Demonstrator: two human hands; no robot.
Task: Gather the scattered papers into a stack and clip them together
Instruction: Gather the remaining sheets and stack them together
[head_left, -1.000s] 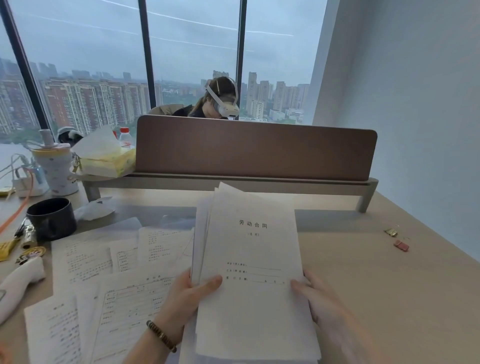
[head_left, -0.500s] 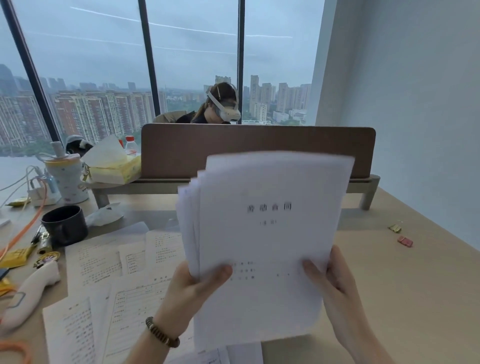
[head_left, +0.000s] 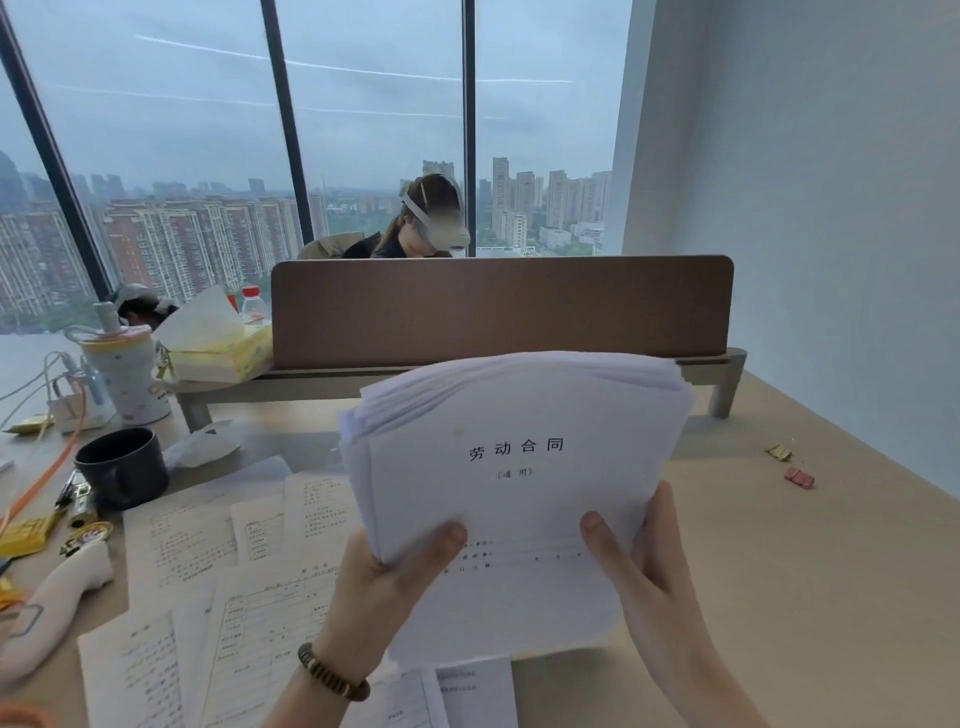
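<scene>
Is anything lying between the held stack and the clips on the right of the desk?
Nothing visible: bare desk lies between the stack and the pink clip and gold clip.

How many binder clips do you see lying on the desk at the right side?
2. A gold clip lies near the desk's far right edge, and a pink clip lies just in front of it, slightly to the right. Others may be hidden under the papers on the left.
</scene>
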